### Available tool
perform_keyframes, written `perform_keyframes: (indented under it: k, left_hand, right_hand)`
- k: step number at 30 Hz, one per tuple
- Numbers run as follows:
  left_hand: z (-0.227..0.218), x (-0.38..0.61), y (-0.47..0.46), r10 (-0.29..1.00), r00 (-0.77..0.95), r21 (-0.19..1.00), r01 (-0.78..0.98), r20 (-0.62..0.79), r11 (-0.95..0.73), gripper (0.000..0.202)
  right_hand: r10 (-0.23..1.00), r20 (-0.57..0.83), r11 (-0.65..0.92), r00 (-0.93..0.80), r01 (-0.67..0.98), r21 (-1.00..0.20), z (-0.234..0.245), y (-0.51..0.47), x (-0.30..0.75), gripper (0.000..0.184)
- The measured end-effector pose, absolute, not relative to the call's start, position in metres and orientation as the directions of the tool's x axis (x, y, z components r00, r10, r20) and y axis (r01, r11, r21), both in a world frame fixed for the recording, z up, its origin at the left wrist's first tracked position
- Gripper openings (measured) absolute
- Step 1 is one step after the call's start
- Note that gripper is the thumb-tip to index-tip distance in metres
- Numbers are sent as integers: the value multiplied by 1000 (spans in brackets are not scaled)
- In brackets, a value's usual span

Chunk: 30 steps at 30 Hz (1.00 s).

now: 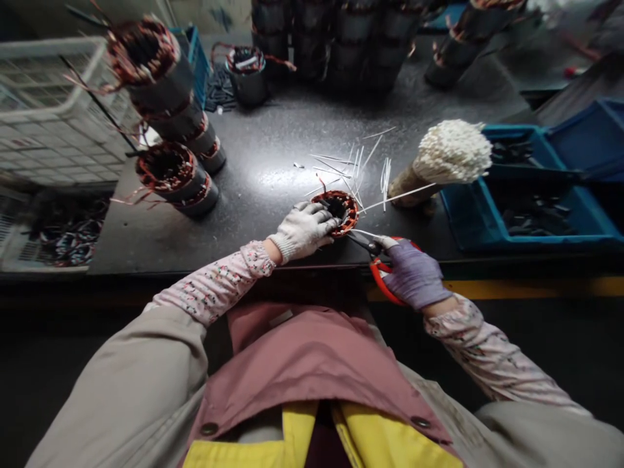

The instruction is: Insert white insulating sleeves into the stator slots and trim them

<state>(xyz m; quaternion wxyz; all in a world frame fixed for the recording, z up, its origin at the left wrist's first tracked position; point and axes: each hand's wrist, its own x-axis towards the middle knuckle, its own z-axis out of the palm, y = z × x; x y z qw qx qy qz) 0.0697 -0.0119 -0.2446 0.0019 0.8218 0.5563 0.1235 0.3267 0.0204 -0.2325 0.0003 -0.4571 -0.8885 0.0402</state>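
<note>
A motor stator (348,211) with copper windings around its rim stands on the dark table in front of me. My left hand (305,229), in a white glove, is wrapped over the stator's left side, its fingertips at the opening. In a purple glove, my right hand (416,270) grips red-handled scissors (383,279). Their dark blades point left and reach the stator's near right edge. A white cord runs from the stator's rim toward my right thumb; another slants up to the right. Loose white cords (358,166) lie scattered behind the stator.
A thick bundle of white cords (453,153) leans at the right, beside blue bins (546,244) of dark pieces. Stacked stators (178,172) stand on the left near a white crate (58,140). More stators (336,45) line the back.
</note>
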Motion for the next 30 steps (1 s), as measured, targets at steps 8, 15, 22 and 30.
perform_keyframes:
  k: [8,15,22,30]
  left_hand:
    - [-245,69,-13,914,364,120,914,177,-387,41]
    - [-244,66,-10,902,397,101,904,168,-416,40]
    - [-245,55,-9,848,481,93,855,224,-510,40]
    - [-250,51,-7,827,499,92,840,258,-535,37]
  right_hand:
    - [785,-157,619,-599,745,249,-212,23,304,52]
    - [786,-245,618,-567,715,327,-211,22,304,51]
    - [853,-216,495,-474,867,52,-229,29,330,52]
    - [888,-207,354,-411,898,-263,-247,42,331,60]
